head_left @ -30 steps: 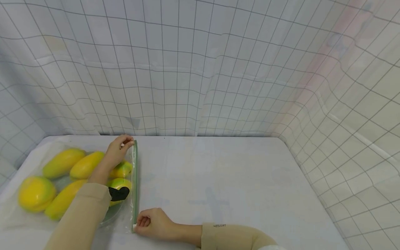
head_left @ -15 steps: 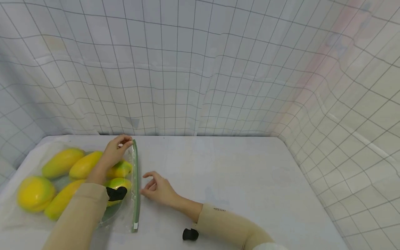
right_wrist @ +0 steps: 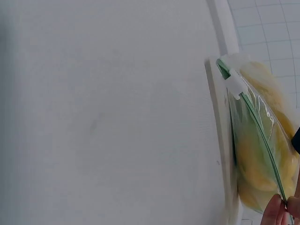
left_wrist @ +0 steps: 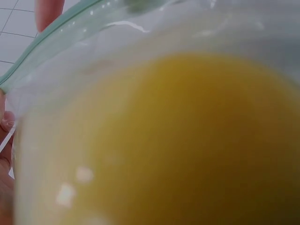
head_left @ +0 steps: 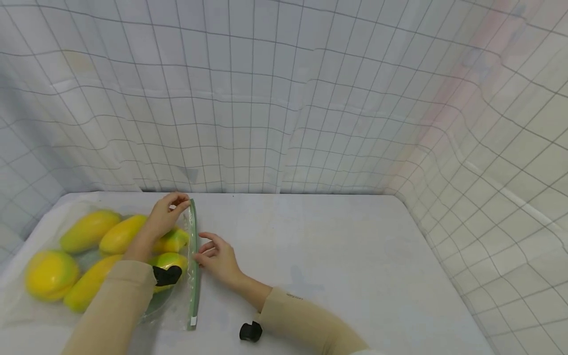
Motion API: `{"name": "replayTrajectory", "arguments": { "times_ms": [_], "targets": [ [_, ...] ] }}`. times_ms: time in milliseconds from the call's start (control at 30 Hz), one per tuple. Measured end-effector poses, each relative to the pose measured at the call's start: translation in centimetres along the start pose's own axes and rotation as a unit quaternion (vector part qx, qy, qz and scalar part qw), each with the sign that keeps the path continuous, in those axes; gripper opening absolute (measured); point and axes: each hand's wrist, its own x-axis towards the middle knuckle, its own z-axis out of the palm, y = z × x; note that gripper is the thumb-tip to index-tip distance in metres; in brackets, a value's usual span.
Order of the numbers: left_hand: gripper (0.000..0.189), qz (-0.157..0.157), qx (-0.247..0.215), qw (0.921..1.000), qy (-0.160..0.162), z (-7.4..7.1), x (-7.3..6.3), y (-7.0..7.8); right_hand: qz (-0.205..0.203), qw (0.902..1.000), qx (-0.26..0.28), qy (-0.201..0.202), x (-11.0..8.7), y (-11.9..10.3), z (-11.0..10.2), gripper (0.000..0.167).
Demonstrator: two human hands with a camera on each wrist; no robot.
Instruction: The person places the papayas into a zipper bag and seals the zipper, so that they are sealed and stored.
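Note:
A clear zip bag (head_left: 177, 315) lies at the table's left, filled with several yellow-green mangoes (head_left: 90, 231). Along its right side runs a green zip strip (head_left: 193, 286), with a white slider (right_wrist: 236, 85) at the near end. My left hand (head_left: 166, 212) pinches the strip's far corner, its forearm crossing over the bag. Beside the middle of the strip is my right hand (head_left: 217, 259), fingers loosely bent and spread from the thumb. Its thumb tip meets the strip's edge; no grip is visible. A mango (left_wrist: 187, 140) seen through plastic fills most of the left wrist view.
The white table (head_left: 333, 246) extends to the right of the bag. Grid-patterned curtains (head_left: 266, 123) stand behind it and at both sides. Black straps sit on the left wrist (head_left: 167, 275) and right wrist (head_left: 250, 332).
My right hand has left the slider at the near corner and moved away from me, up to the middle of the strip, its fingers loosening. The left hand stays on the far corner.

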Motion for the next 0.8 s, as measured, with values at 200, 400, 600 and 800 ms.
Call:
{"name": "replayTrajectory", "arguments": {
  "times_ms": [200, 400, 600, 800],
  "targets": [
    [0.033, 0.001, 0.003, 1.0000, 0.006, 0.1, 0.0, 0.0, 0.011, 0.9997, 0.000, 0.024, 0.1, -0.3, 0.5, 0.045],
    [0.031, 0.014, 0.025, 0.9995, 0.017, 0.1, -0.1, 0.0, 0.006, 0.9996, -0.009, 0.026, 0.2, -0.2, 0.6, 0.045],
    [0.033, 0.034, 0.054, 0.9950, 0.077, -2.0, -0.8, 0.4, -0.008, 0.9993, -0.018, 0.032, 0.2, 0.1, 0.7, 0.043],
    [0.042, 0.000, 0.092, 0.9905, 0.102, -6.7, -3.3, -0.1, -0.006, 0.9993, -0.019, 0.032, 0.1, 0.2, 0.7, 0.042]
  ]
}}
